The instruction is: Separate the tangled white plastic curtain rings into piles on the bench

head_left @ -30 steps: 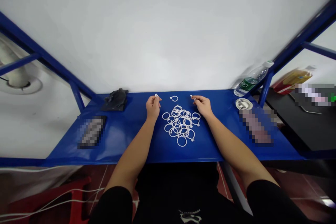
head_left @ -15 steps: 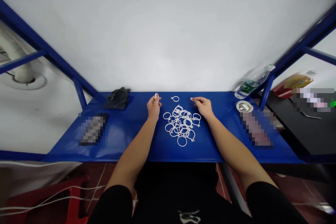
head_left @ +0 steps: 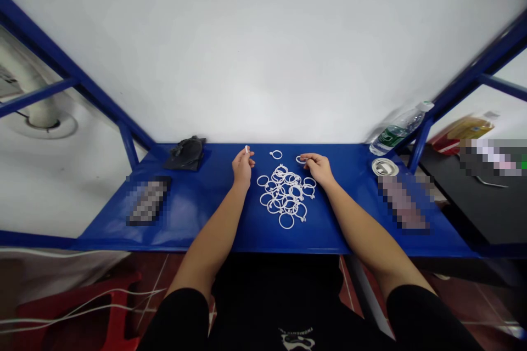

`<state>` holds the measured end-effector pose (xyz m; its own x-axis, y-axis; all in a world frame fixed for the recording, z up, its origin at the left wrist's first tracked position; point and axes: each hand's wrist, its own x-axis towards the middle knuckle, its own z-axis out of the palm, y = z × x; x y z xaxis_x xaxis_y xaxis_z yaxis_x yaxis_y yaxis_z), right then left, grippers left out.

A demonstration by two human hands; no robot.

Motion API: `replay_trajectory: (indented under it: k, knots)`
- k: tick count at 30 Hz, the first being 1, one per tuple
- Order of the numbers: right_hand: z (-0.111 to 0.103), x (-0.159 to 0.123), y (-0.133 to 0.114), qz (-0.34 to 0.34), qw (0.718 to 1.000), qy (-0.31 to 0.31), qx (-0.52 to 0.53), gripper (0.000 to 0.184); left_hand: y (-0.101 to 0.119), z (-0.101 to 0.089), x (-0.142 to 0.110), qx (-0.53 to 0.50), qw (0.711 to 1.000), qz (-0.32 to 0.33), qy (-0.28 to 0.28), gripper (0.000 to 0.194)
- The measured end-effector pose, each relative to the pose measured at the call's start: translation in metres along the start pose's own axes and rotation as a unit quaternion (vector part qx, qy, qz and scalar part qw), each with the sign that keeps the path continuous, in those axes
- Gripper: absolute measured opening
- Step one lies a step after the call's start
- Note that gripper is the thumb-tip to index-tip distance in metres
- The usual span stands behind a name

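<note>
Several white plastic curtain rings point(head_left: 287, 220), some with small eyelets, lie in a loose overlapping pile on the blue table point(head_left: 197, 203). One separate ring point(head_left: 277, 154) rests beyond the pile, between my two hands. My left hand point(head_left: 242, 165) is closed, pinching a small white piece point(head_left: 247, 149) between thumb and forefinger; most of that piece is hidden by the fingers. To the right of the lone ring, my right hand point(head_left: 318, 167) pinches a white curtain ring point(head_left: 300, 159) whose outer edge shows past the fingertips.
A crumpled black plastic bag point(head_left: 187, 152) and a blurred dark item point(head_left: 149, 201) are at left. On the right stand a water bottle point(head_left: 389, 134), a white tape roll point(head_left: 384, 166) and a blurred pinkish item point(head_left: 401, 203). Blue frame bars point(head_left: 127, 142) flank the table; a white wall point(head_left: 263, 55) closes the back.
The ring in my right hand has tilted so that more of its loop shows. My left hand stays nearly in place with its white piece. The whole view has shifted slightly.
</note>
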<state>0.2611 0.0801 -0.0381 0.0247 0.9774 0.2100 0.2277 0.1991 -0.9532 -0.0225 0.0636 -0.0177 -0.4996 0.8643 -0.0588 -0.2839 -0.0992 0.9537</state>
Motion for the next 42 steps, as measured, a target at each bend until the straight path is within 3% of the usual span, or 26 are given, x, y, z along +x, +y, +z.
replay_trajectory:
  k: [8,14,22,42]
  knots:
    - [-0.002,-0.001,-0.001,0.001,1.000,-0.008,0.008,0.037,-0.002,0.001,-0.001,0.000,1.000,0.018,-0.003,0.039]
    - [0.000,-0.005,-0.006,0.005,1.000,-0.020,0.021,0.037,-0.001,0.001,0.000,-0.008,1.000,-0.007,0.020,0.037]
    - [-0.002,-0.003,-0.005,-0.002,1.000,0.008,0.013,0.038,-0.002,0.002,0.000,0.001,1.000,-0.005,0.020,0.038]
    - [-0.006,-0.002,-0.012,-0.012,1.000,-0.016,-0.007,0.017,-0.007,0.005,0.000,0.038,0.999,-0.006,-0.011,0.043]
